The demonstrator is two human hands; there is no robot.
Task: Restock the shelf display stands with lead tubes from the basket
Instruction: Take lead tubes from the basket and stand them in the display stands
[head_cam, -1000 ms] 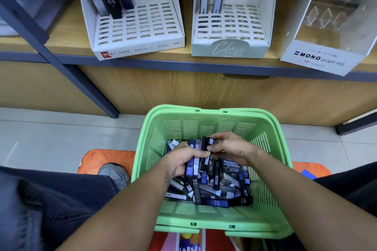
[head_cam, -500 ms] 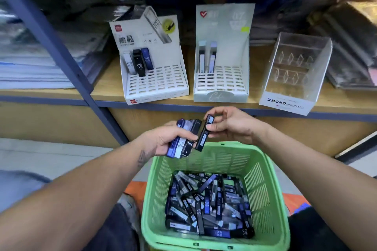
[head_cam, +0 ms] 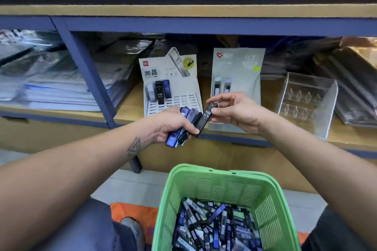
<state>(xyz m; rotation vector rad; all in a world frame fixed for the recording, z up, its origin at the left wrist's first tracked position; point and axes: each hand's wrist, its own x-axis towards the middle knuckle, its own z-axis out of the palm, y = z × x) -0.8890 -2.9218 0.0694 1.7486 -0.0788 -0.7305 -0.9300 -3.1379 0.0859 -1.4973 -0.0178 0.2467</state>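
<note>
A fanned bunch of slim blue and black plastic lead tubes [head_cam: 184, 126] is gripped in the left hand [head_cam: 173, 124], the fingers curled round the lower half of the bunch and the thumb laid across its front. A single black rectangular lead tube marked HB 0.5 [head_cam: 205, 118] is pinched near its upper end between the thumb and fingers of the right hand [head_cam: 234, 112], its lower end touching the bunch beside the left thumb. Both hands are held in front of the shelf edge, above the green slotted plastic basket [head_cam: 271, 206], in which many more tubes are heaped.

On the wooden shelf [head_cam: 130, 108] a white cardboard display stand with a slotted tray [head_cam: 173, 79] is seen to hold three upright tubes at its back left, most slots being bare. Just beside it stands a pale grey-green stand [head_cam: 237, 71] with two tubes, and further right a clear acrylic stand [head_cam: 308, 100].

The tubes are judged to be light, stiff and smooth-sided (likely slippery when stacked in a fan), so the bunch could slide apart if the grip is loosened. A single tube is best taken by its upper end, flat faces between thumb and finger, leaving the lower end free for a slot.
</note>
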